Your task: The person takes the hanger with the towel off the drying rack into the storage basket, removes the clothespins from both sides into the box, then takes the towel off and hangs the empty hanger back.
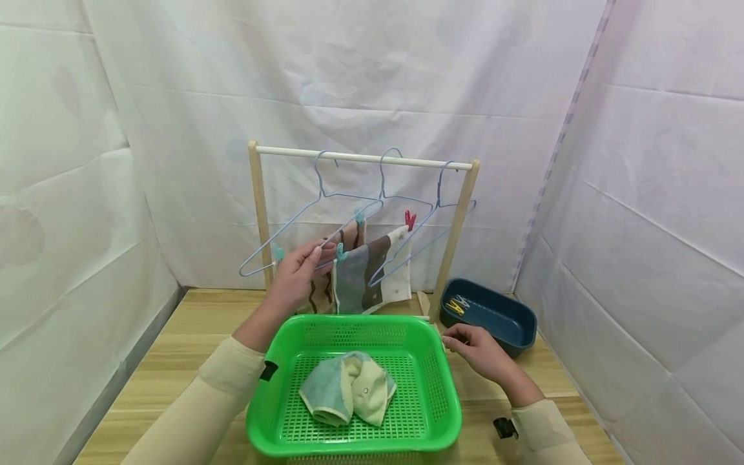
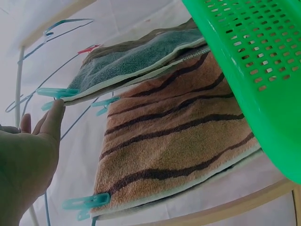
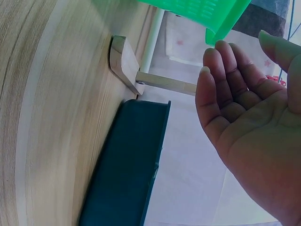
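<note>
My left hand [image 1: 298, 278] pinches the left end of the middle blue hanger [image 1: 350, 226], beside a teal clothespin [image 1: 340, 252]. That clothespin and a red one [image 1: 410, 220] fasten a grey, brown and white towel [image 1: 366, 274] to the hanger. Behind it, a brown wavy-striped towel [image 2: 174, 136] hangs from the left hanger [image 1: 281, 229] by teal clothespins [image 2: 87, 201]. My right hand [image 1: 479, 352] holds nothing, its fingers loosely bent by the right rim of a green basket [image 1: 450, 413]. A crumpled blue and cream towel [image 1: 349, 391] lies in the basket.
A wooden rack with a white rod [image 1: 360, 157] carries the hangers, including a right-hand hanger [image 1: 444, 223] with no towel. To the right of the basket stands a dark blue bin [image 1: 500, 313] holding yellow and grey clothespins [image 1: 456, 307]. White sheets [image 1: 657, 258] surround the wooden table [image 1: 168, 361].
</note>
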A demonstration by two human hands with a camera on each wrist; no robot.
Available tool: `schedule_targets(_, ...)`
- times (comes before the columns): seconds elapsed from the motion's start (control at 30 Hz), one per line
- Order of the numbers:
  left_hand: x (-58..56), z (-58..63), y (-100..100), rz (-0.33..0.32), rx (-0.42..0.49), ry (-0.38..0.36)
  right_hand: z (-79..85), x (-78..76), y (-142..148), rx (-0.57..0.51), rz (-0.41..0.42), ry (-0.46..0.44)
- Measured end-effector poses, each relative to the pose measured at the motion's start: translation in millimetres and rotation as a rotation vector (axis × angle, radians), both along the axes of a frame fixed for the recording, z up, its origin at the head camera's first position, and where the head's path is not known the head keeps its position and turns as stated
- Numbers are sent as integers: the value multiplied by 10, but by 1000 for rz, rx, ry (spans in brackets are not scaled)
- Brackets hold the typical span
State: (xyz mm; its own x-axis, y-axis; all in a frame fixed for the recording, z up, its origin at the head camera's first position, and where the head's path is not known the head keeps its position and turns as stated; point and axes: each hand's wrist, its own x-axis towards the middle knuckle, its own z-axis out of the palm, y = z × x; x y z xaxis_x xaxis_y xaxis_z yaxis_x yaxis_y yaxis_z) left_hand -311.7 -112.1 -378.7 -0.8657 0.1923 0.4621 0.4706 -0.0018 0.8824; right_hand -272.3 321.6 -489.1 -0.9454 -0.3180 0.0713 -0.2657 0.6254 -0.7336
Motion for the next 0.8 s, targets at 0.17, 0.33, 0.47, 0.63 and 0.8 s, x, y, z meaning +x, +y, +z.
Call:
schedule_targets(0.17, 23, 24, -62, 6, 21, 3, 0, 1, -1, -2, -11, 2)
schedule_targets(0.33, 59, 64, -153, -24, 25, 9, -1, 1, -2, -8, -26, 0)
schedule_targets(0.47, 95, 83, -233, -50, 25, 28, -3, -2, -5, -10, -29, -4)
schedule_targets(0.63, 133, 92, -340, -53, 26, 50, -6, -5, -9, -9, -33, -7)
schedule_targets(0.8, 197, 131, -471, -52, 30, 45, -1, 1, -11, -11, -29, -7)
